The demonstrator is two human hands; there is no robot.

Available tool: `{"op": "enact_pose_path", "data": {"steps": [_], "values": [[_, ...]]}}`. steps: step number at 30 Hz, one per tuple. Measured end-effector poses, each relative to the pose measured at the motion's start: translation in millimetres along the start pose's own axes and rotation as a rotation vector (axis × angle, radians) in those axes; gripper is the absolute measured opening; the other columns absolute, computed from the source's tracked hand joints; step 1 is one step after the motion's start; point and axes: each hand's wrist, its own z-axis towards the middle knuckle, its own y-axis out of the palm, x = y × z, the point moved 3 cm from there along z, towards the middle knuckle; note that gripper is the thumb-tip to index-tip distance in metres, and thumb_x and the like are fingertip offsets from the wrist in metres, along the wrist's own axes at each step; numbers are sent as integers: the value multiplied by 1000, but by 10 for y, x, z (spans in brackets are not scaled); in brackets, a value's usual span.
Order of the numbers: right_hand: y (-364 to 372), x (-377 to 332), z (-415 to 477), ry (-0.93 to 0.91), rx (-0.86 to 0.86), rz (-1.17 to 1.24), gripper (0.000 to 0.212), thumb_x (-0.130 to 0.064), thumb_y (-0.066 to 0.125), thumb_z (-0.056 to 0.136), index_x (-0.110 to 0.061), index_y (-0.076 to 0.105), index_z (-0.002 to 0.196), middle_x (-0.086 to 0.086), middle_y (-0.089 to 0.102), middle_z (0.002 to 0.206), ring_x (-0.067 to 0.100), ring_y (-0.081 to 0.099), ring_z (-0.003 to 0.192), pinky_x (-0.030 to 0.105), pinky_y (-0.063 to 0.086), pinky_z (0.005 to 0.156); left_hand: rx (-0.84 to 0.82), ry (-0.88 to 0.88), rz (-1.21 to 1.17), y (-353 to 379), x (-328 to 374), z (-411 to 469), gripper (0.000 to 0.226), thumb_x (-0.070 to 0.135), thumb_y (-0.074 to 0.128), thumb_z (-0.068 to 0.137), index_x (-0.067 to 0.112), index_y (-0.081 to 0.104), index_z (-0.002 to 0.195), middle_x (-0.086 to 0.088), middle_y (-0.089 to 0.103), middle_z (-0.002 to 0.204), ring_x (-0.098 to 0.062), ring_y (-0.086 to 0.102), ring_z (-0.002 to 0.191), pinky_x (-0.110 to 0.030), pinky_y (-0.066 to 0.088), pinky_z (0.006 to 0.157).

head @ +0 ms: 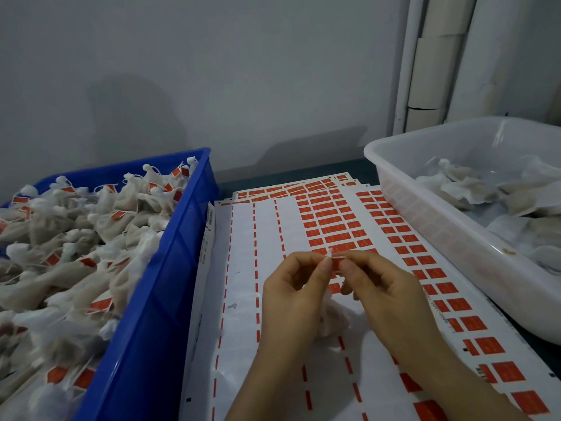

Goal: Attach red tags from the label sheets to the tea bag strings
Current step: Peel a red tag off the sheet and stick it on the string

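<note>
Label sheets [331, 220] with rows of red tags lie spread over the table in the middle. Above them my left hand [291, 290] and my right hand [385, 287] meet fingertip to fingertip, pinching one red tag [336, 264] with the white string end [330, 252] sticking up between them. A white tea bag [332, 317] hangs under my left palm, partly hidden by both hands. The left columns of the top sheet are stripped bare; the right columns still carry tags.
A blue crate [170, 268] at the left is piled with tea bags bearing red tags. A translucent white bin [449, 226] at the right holds tea bags without visible tags. A grey wall rises right behind the table.
</note>
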Motion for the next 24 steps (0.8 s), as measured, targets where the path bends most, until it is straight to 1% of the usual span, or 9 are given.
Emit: {"op": "enact_pose_path", "data": {"steps": [5,11,13,14,15,17,20,22,24], "values": [[-30,-3,-5,-22,30,-22,12,-44,53,70,-40,56,80,-41,59,77,-16,57,81,-4,39,61,-3,2,-39,-2,13,-16,4,25,64,85,26,68,86,20,70,86,3,65,87,-4,48,64],[-38,10,-21,-38,12,15,2,-35,57,75,-34,59,74,-34,62,72,-11,59,77,-3,40,60,14,12,77,24,-18,-33,9,22,63,86,29,64,80,27,67,80,8,63,82,-2,48,62],[-28,21,-23,-39,-19,40,8,-26,60,80,-32,60,75,-29,63,72,-8,60,75,-1,41,61,11,-1,104,37,-35,-41,14,19,62,88,28,62,77,28,66,78,8,62,81,-8,52,63],[-22,33,-22,-30,-39,53,7,-27,60,81,-32,60,76,-28,64,72,-6,61,74,0,42,61,15,-14,112,28,-47,-40,15,18,61,88,28,62,77,27,66,78,6,63,81,-12,54,65],[-9,20,-18,-10,-67,71,4,-31,57,80,-32,60,78,-27,64,72,-5,61,74,1,43,60,25,-28,109,9,-61,-31,14,17,61,88,26,62,78,24,67,79,3,64,81,-15,55,67],[36,26,-20,25,-128,86,16,-44,50,74,-34,59,82,-31,63,75,-7,61,76,1,43,61,53,-53,71,-54,-88,6,12,17,60,89,24,63,80,17,69,81,-4,66,82,-14,55,67],[92,65,-23,37,-179,8,25,-56,45,67,-44,53,87,-46,54,84,-22,51,87,-5,38,61,93,-81,-8,-139,-94,49,10,18,59,89,21,64,81,12,70,80,-5,67,81,-10,52,61],[143,93,-38,44,-236,-72,25,-62,46,67,-50,48,89,-39,55,87,-14,53,88,0,42,60,107,-138,-93,-158,-100,58,10,18,60,89,19,66,81,10,71,78,-7,67,78,-10,51,58],[189,143,-65,68,-310,-201,14,-57,53,77,-54,43,87,-37,46,90,-9,52,83,2,39,62,109,-237,-173,-143,-136,62,10,25,62,88,18,68,85,8,72,79,-11,68,79,-17,51,62]]}}
